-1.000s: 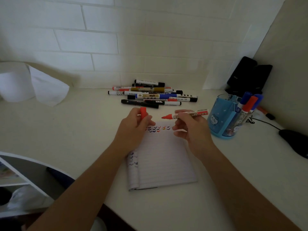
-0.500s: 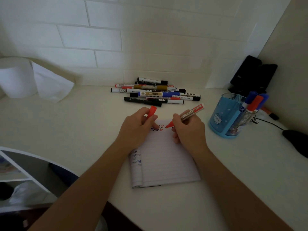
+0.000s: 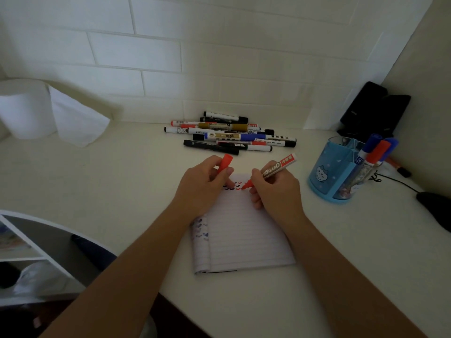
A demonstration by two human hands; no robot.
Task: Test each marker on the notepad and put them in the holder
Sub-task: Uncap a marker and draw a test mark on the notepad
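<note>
Right hand [image 3: 275,189] grips the red marker [image 3: 273,170] in a writing hold, fingers curled round the barrel; red tip down on the top lines of the notepad [image 3: 246,237], at the right end of a row of small check marks [image 3: 234,186] (dark ones to the left, red ones to the right); barrel tilted up and away to the right, label partly readable. Left hand [image 3: 203,185] rests on the notepad's upper left corner and pinches the red cap [image 3: 225,164] between thumb and fingers, cap pointing up and away. Notepad lies flat on the white desk [image 3: 109,191], front pages folded under at the left edge, with more marks showing there. Pile of markers [image 3: 229,134] lies beyond the notepad, near the tiled wall, all lying roughly crosswise; black, blue, gold and red ones among them. Blue holder [image 3: 327,176] stands to the right of the notepad, well apart from it; three markers [image 3: 375,152] stand in it, blue- and red-capped, leaning right. Paper roll [image 3: 26,111] at far left; black cable [image 3: 400,182] and dark object at right edge.
</note>
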